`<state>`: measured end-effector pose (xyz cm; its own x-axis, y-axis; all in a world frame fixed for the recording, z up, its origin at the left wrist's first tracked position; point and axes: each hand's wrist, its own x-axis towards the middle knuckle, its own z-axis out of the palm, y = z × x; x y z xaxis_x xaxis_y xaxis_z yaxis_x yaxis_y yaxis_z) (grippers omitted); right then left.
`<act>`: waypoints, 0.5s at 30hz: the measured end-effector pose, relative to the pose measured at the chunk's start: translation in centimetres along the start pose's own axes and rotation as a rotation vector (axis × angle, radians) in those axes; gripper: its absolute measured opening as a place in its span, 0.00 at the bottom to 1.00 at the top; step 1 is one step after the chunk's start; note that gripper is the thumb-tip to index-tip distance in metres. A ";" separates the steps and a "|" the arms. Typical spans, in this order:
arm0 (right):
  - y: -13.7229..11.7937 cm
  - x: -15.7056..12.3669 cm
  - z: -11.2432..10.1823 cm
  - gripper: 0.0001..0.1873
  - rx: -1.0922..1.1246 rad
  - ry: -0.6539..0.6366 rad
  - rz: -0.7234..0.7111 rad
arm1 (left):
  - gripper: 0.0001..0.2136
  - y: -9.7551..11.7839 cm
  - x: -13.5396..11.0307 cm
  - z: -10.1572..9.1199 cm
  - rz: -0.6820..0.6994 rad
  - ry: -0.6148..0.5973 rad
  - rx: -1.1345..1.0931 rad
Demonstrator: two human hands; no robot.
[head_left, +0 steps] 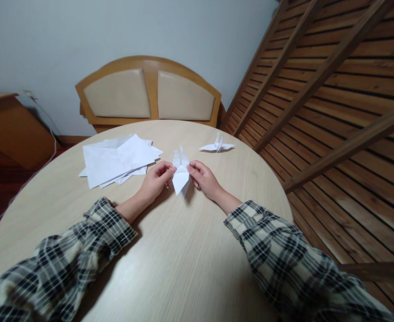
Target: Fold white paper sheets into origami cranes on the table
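A folded white paper crane (181,180) is held just above the table between my two hands. Two narrow points stick up at its far end, and its wide flaps hang toward me. My left hand (157,179) pinches its left edge between thumb and fingers. On the opposite edge, my right hand (204,178) grips it the same way. Beyond my right hand stands another paper crane (217,146) with its wings spread. To the left of my left hand lies a loose pile of white paper sheets (116,156).
Everything rests on a round, pale wooden table (170,268). Behind it stands a wooden headboard (153,89) with cream panels, against the wall. A slatted wooden partition (344,134) rises close along the right side. A brown cabinet (12,125) and a white cable (53,143) are at left.
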<state>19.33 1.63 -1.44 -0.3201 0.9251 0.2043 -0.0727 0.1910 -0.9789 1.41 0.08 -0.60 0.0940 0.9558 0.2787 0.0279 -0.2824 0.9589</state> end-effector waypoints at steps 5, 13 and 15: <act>0.0 -0.1 0.1 0.20 -0.002 0.016 -0.014 | 0.08 -0.1 0.0 0.0 -0.018 0.045 -0.008; 0.1 -0.1 0.0 0.19 -0.061 0.077 -0.013 | 0.07 0.6 -0.1 0.1 0.016 0.050 0.040; 0.3 -0.1 0.0 0.20 -0.066 0.080 -0.015 | 0.07 0.7 -0.2 0.2 0.028 0.058 0.043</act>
<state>19.33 1.58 -1.70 -0.2424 0.9448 0.2206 -0.0141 0.2239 -0.9745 1.62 -0.34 0.04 0.0373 0.9503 0.3092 0.0693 -0.3111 0.9478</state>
